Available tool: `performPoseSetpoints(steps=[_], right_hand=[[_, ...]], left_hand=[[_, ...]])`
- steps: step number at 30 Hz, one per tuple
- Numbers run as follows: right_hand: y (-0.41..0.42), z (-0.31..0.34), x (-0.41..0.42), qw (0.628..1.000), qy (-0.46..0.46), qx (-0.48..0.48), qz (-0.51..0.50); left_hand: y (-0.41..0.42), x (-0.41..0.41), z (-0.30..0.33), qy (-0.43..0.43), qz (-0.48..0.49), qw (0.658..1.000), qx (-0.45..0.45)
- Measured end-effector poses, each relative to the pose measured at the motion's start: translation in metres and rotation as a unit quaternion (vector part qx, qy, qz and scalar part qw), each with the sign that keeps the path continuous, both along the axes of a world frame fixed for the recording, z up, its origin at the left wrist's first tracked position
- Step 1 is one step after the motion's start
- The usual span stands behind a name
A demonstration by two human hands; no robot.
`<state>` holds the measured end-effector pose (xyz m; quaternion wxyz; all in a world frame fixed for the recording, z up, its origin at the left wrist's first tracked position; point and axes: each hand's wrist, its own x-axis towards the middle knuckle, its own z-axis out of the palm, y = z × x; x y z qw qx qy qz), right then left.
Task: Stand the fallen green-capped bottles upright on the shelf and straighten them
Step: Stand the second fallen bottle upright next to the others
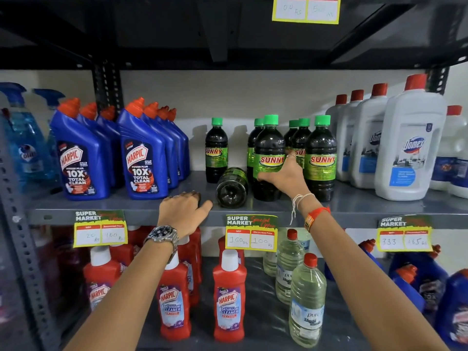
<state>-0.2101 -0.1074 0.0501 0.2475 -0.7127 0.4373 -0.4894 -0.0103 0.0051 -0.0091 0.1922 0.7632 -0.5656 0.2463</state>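
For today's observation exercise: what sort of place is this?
Most likely a supermarket aisle for cleaning products: price tags printed "Super Market" hang on the metal shelf, with rows of identical Harpic bottles and Domex bottles.

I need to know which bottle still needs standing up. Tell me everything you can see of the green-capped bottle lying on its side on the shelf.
The fallen bottle lies on its side on the grey shelf, its round dark base facing the camera, so its cap is hidden behind it. It looks like clear plastic filled with dark liquid, with a green label wrapped around the body. It rests between the lone upright bottle and the front upright bottle that the right hand grips. The left hand rests just beside it, not clearly touching.
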Motion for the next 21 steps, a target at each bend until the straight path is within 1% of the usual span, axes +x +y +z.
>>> performPoseSetpoints(steps=[5, 7, 9, 12, 14, 16, 17, 19, 21], right_hand=[[-0.002, -0.001, 0.0, 1.0, -0.009, 0.013, 0.017], [0.001, -0.003, 0.001, 1.0, -0.007, -0.014, 0.004], [0.012, -0.006, 0.004, 0.995, -0.008, -0.092, -0.034], [0.036, -0.002, 0.01, 0.965, 0.002, -0.248, -0.084], [0.049, 0.007, 0.019, 0.945, 0.07, -0.3, -0.112], [0.059, 0.02, 0.029, 0.92, 0.166, -0.329, -0.137], [0.063, 0.025, 0.035, 0.912, 0.198, -0.334, -0.131], [0.07, 0.032, 0.048, 0.909, 0.24, -0.326, -0.102], [0.072, 0.036, 0.063, 0.913, 0.288, -0.281, -0.074]], left_hand=[[0.001, 0.001, -0.001, -0.008, -0.002, 1.0, -0.003], [0.001, 0.001, -0.001, -0.007, -0.003, 1.0, -0.002], [0.001, 0.0, 0.0, -0.01, -0.001, 1.0, 0.0], [0.0, 0.001, 0.0, -0.011, 0.0, 1.0, 0.019], [-0.002, 0.005, 0.002, 0.007, -0.008, 0.999, 0.043], [0.0, 0.01, 0.004, 0.027, -0.027, 0.997, 0.071], [0.003, 0.012, 0.005, 0.036, -0.036, 0.995, 0.082], [0.01, 0.015, 0.006, 0.043, -0.046, 0.994, 0.085], [0.014, 0.016, 0.004, 0.022, -0.053, 0.997, 0.061]])
